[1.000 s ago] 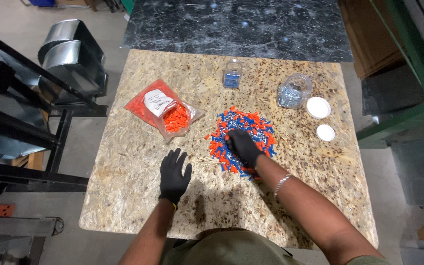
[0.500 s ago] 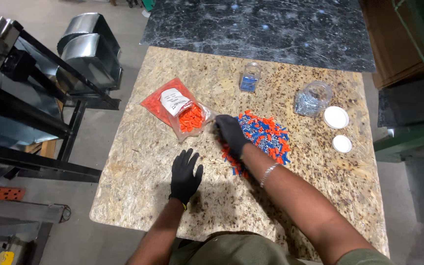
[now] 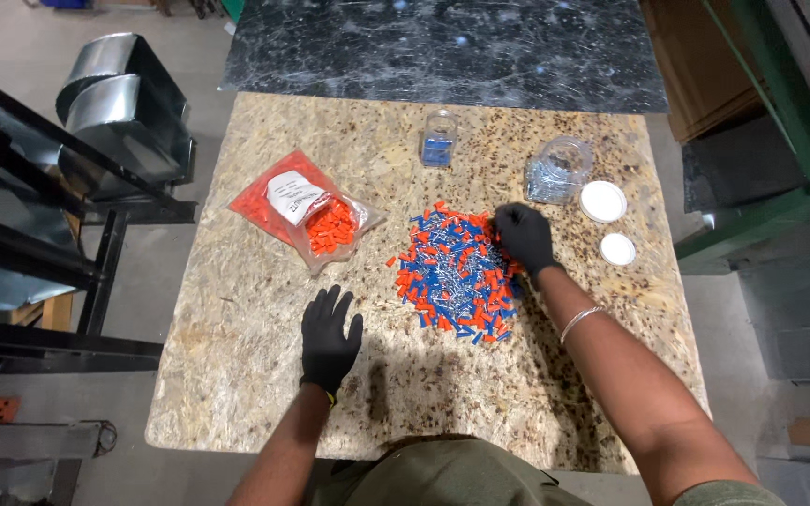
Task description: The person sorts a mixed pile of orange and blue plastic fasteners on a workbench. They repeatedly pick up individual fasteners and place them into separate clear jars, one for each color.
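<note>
Watching from afar, I see the right hand (image 3: pixel 523 236) has shifted from the left edge of the orange and blue connector pile (image 3: pixel 455 274) to its upper right edge, fingers curled onto the pieces; whether it grips any I cannot tell. The left hand (image 3: pixel 329 337) stays flat on the table (image 3: pixel 236 319), fingers spread, holding nothing.

Speckled tan chipboard tabletop (image 3: pixel 236 375) on grey concrete floor (image 3: pixel 11 56). Dark marbled slab (image 3: pixel 442 47) behind. Black metal frame (image 3: pixel 30 234) left, green steel post (image 3: pixel 799 103) right. Even light.
</note>
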